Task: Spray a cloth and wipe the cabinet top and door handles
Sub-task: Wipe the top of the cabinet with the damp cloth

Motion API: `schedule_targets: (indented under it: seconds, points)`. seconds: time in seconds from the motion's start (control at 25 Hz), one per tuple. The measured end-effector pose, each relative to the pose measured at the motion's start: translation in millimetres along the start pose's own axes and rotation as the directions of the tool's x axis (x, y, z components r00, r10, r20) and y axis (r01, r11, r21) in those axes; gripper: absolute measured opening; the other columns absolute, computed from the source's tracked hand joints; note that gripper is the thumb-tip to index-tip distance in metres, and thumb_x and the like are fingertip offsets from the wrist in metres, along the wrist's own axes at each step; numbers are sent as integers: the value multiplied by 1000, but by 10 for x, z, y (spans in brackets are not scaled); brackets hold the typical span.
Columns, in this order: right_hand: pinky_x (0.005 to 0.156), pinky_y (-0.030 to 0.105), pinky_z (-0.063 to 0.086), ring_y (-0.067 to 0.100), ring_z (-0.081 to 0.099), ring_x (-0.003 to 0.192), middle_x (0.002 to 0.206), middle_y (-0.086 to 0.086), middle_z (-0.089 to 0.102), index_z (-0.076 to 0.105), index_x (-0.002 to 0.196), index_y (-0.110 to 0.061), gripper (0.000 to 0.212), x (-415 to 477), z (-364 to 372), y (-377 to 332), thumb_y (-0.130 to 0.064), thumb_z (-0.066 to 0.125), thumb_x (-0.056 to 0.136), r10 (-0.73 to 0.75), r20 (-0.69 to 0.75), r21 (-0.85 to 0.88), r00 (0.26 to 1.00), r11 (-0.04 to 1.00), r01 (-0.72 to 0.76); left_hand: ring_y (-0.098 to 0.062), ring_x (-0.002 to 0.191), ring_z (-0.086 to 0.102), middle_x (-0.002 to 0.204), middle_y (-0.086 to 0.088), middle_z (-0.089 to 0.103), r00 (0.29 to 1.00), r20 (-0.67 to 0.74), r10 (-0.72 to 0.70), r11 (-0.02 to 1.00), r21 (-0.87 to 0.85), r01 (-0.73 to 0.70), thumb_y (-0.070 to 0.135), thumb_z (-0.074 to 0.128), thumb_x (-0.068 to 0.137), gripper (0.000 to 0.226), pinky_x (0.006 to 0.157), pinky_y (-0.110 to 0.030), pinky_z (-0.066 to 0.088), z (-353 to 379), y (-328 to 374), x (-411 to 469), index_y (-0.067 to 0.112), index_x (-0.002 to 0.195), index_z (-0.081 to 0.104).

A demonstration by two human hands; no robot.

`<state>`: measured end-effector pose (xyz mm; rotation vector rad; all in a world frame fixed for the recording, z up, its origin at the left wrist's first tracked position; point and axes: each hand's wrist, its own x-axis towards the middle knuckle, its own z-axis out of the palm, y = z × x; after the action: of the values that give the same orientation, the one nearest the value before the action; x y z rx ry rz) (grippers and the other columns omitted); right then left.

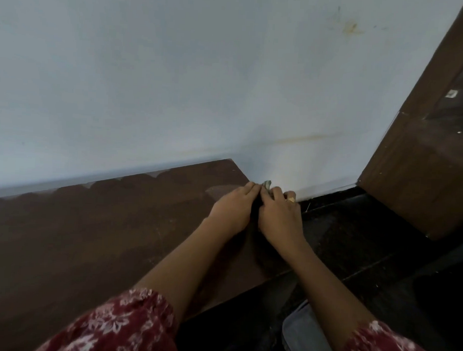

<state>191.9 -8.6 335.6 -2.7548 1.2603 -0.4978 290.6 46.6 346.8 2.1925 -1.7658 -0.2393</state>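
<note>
The dark brown cabinet top (95, 227) runs along the pale wall, with arc-shaped wipe marks near its back edge. Both my hands are together at its far right corner. My left hand (232, 211) and my right hand (280, 217) hold a small greyish-green cloth (267, 185), of which only a bit shows beyond the fingertips. A ring sits on one finger of my right hand. The cloth is against the cabinet's right edge near the wall. No spray bottle and no door handles are in view.
A pale blue-grey wall (202, 81) stands directly behind the cabinet. A dark wooden door or frame (425, 157) rises at the right. Dark floor tiles (355, 233) lie to the right of the cabinet, with grey fabric (300, 335) at the bottom.
</note>
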Motion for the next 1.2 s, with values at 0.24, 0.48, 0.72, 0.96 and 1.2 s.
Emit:
schedule_targets:
  seconds: [0.24,0.48,0.72,0.96,1.2]
  points:
    - [115,32,17,26,19,141,155,13,17,17,145,-8,56,-179,41,-42,-17,38,94,-181,62,207,982,964,165,-15,147,13,160,-1,11,997,-81,8,979,203,9,21,32,98,58,120,-31,7,113,-123,-195,17,151,7]
    - [118,46,16,28,3,146,159,11,0,10,147,-10,53,790,408,-375,-17,29,98,-184,166,190,969,970,152,-14,148,10,161,1,8,988,-65,-142,954,257,154,17,32,98,60,120,-32,10,-165,-716,321,17,151,5]
    - [116,51,19,26,8,145,159,8,5,18,146,-12,51,1431,566,-559,-14,29,97,-214,205,243,955,957,162,-19,148,11,160,-2,12,980,-34,-198,918,345,198,19,32,97,58,121,-37,15,-318,-1095,719,14,151,9]
    - [112,46,30,33,29,138,157,10,17,22,146,-15,52,892,361,-177,-15,34,95,-230,154,307,961,936,175,-20,143,23,152,-6,31,998,-25,-57,974,220,61,21,34,98,44,117,-36,19,-225,-709,616,11,141,33]
    - [115,37,26,29,29,138,155,11,22,22,145,-8,52,6,6,185,-13,35,95,-169,144,272,975,954,125,-26,122,49,133,-11,51,1000,-1,-7,998,66,7,17,34,98,27,111,-37,26,-4,10,118,8,123,42]
